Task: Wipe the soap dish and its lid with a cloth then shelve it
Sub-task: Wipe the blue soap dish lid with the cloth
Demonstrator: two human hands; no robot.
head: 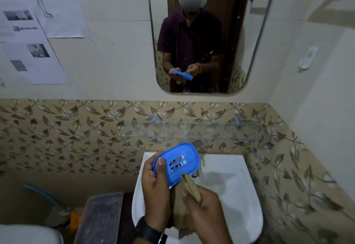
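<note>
Blue slotted plastic soap dish, tilted, is gripped in your left hand above the white ceramic sink. Your right hand clutches a crumpled beige cloth touching the dish's lower edge, beneath the glass wall shelf.

So the glass shelf is hanging on the far wall, running right across the leaf-pattern tile band. It's sitting on two metal brackets, one toward its left end and one toward its right. Just below it and nearer, the white basin is sticking out from the same wall, with a bit of the tap poking up at its far edge. Left of the basin, a clear plastic box with its lid on is resting on something dark I can't make out. Further left, something orange is lying low down near a blue hose that's curling along the wall.
</note>
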